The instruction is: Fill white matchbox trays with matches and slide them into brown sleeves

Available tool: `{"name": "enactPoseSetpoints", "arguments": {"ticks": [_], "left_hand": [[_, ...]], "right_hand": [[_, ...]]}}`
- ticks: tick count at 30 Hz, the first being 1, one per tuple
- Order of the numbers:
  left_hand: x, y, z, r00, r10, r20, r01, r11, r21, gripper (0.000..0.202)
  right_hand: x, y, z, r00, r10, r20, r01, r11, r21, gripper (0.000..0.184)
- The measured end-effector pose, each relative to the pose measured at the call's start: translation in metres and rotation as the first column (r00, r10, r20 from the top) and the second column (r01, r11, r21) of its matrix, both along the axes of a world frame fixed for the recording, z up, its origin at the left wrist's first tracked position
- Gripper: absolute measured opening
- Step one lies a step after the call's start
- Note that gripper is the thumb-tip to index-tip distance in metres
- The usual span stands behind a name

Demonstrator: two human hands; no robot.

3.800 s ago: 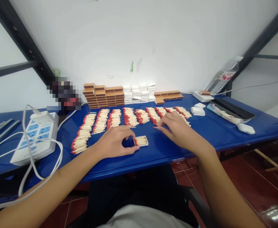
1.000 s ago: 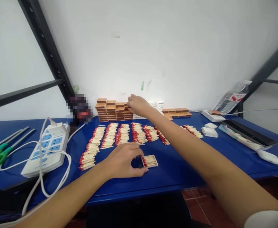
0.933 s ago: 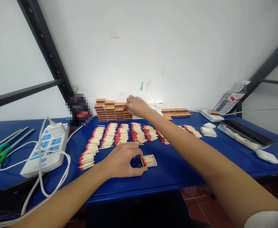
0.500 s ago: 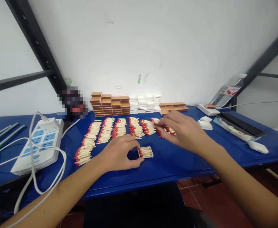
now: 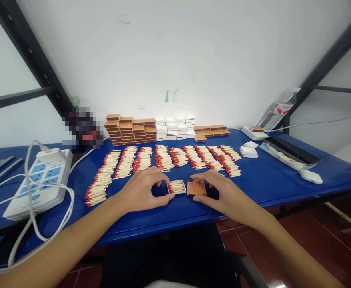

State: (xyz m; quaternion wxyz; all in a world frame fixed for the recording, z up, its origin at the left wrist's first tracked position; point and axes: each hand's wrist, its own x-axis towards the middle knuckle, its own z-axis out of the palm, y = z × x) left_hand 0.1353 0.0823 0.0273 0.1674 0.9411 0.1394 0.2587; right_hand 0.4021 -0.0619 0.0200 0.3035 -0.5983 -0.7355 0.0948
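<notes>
Between thumb and fingers, my left hand (image 5: 147, 190) grips the left end of a white matchbox tray (image 5: 185, 192) filled with red-tipped matches (image 5: 176, 186). To its right, my right hand (image 5: 219, 190) holds a brown matchbox sleeve (image 5: 197, 189) by its long edges, fingers closed around it. Sleeve and tray lie roughly in line just above the blue table, a narrow gap between them. Behind both hands, loose matches (image 5: 178, 157) lie in several slanted rows.
Stacked brown matchboxes (image 5: 130, 130), white trays (image 5: 175, 128) and brown sleeves (image 5: 213, 131) stand along the wall. A power strip (image 5: 40, 184) with looping white cables is at left. A black case (image 5: 294, 150), white earbud-like object (image 5: 311, 176) and plastic bottle (image 5: 280, 110) are at right.
My right hand has come down and toward me from the stacks, bringing the brown sleeve beside the filled tray. My left hand keeps its grip on the tray. The view has shifted slightly.
</notes>
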Motion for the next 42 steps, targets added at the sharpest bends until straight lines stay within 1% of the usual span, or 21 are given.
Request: {"name": "enactPoseSetpoints", "arguments": {"ticks": [3, 6, 9, 16, 20, 26, 31, 33, 36, 39, 42], "left_hand": [[0.0, -0.001, 0.0, 1.0, -0.011, 0.0, 0.011, 1.0, -0.017, 0.021], [0.0, -0.001, 0.0, 1.0, -0.011, -0.003, 0.011, 1.0, -0.025, 0.022], [0.001, -0.001, 0.001, 1.0, -0.02, 0.003, 0.02, 1.0, -0.022, 0.021], [0.001, -0.001, 0.001, 1.0, -0.027, -0.008, 0.027, 1.0, -0.003, 0.019], [0.0, -0.001, 0.0, 1.0, -0.006, -0.024, 0.008, 0.999, 0.053, 0.021], [-0.001, -0.002, 0.0, 1.0, 0.014, -0.001, -0.014, 0.998, 0.058, 0.02], [0.0, -0.003, 0.001, 1.0, 0.019, 0.014, -0.02, 0.999, 0.051, 0.019], [0.0, -0.003, 0.001, 1.0, 0.01, 0.017, -0.011, 0.999, 0.045, 0.019], [0.001, -0.003, 0.001, 1.0, -0.005, 0.028, 0.004, 1.0, 0.031, 0.018], [0.001, -0.003, 0.0, 0.999, -0.021, 0.044, 0.02, 1.0, 0.021, 0.019], [0.0, -0.002, 0.0, 0.998, -0.044, 0.044, 0.043, 0.999, 0.016, 0.021]], "right_hand": [[-0.004, 0.001, -0.003, 0.999, -0.028, -0.04, 0.03, 0.999, 0.039, 0.046], [-0.006, 0.001, -0.006, 0.998, -0.036, -0.055, 0.04, 0.996, 0.078, 0.045], [-0.005, 0.001, -0.007, 0.998, -0.018, -0.065, 0.024, 0.996, 0.085, 0.043], [-0.006, 0.001, 0.0, 0.997, 0.023, -0.076, -0.02, 0.999, 0.042, 0.035], [-0.008, 0.002, 0.001, 0.996, 0.028, -0.081, -0.022, 0.997, 0.071, 0.031], [-0.008, 0.002, -0.006, 0.992, -0.006, -0.123, 0.019, 0.995, 0.101, 0.034], [-0.013, 0.001, -0.01, 0.983, -0.02, -0.184, 0.054, 0.982, 0.182, 0.032], [-0.016, 0.001, -0.013, 0.975, -0.022, -0.22, 0.066, 0.978, 0.195, 0.032], [-0.018, 0.002, -0.015, 0.954, -0.01, -0.3, 0.068, 0.981, 0.184, 0.034], [-0.017, 0.003, -0.016, 0.926, -0.002, -0.377, 0.061, 0.988, 0.144, 0.036], [-0.015, 0.004, -0.015, 0.917, 0.006, -0.399, 0.039, 0.994, 0.106, 0.035]]}}
